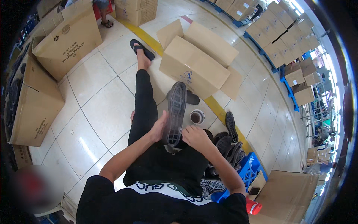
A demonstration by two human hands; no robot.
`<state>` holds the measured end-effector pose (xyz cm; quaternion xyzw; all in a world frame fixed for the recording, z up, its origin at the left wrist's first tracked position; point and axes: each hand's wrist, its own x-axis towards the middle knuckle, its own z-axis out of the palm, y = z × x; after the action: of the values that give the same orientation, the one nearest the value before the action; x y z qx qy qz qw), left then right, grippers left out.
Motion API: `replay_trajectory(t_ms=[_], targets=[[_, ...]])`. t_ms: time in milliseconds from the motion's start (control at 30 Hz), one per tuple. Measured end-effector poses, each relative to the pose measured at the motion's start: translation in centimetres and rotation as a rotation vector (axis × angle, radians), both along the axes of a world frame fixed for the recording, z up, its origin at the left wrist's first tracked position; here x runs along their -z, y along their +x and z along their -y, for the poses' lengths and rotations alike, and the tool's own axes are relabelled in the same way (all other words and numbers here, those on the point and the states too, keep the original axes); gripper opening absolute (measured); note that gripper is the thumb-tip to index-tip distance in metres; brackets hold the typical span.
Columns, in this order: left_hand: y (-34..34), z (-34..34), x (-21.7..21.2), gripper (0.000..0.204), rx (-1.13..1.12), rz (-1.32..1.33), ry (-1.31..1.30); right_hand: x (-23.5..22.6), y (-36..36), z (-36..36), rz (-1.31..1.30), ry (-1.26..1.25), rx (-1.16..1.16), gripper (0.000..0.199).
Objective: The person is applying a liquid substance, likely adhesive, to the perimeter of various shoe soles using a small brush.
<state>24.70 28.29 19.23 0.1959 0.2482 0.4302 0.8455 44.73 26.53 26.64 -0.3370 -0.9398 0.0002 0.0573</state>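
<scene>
Both hands are gripping a dark rubber-soled shoe (175, 114), sole up, over the lap: left hand (159, 127) is clasping its left edge, right hand (194, 135) is pinching its heel end. Beyond it, a small round cup of dark liquid (196, 117) is sitting on the tiled floor (100, 108).

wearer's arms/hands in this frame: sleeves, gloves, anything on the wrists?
Both forearms are bare. The left hand and right hand wear no gloves, and no watch, band or ring is visible. Short black sleeves end near the elbows, from a black top with white lettering across it.
</scene>
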Motion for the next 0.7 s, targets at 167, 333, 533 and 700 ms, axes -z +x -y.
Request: replay_trajectory(t_ms=[167, 333, 533, 700], targets=[[0.0, -0.4, 0.8, 0.065, -0.101, 0.024, -0.017, 0.9, 0.1, 2.0, -0.039, -0.184, -0.070, 0.017], [-0.2, -0.6, 0.9, 0.063, -0.121, 0.103, -0.031, 0.7, -0.9, 2.6, -0.417, -0.668, 0.141, 0.013], [-0.2, -0.7, 0.9, 0.068, -0.101, 0.139, 0.003, -0.4, -2.2, 0.6, -0.812, -0.581, 0.379, 0.010], [-0.5, -0.4, -0.4, 0.063, -0.112, 0.096, -0.088, 0.0, -3.2, -2.8, -0.741, -0.212, 0.279, 0.011]])
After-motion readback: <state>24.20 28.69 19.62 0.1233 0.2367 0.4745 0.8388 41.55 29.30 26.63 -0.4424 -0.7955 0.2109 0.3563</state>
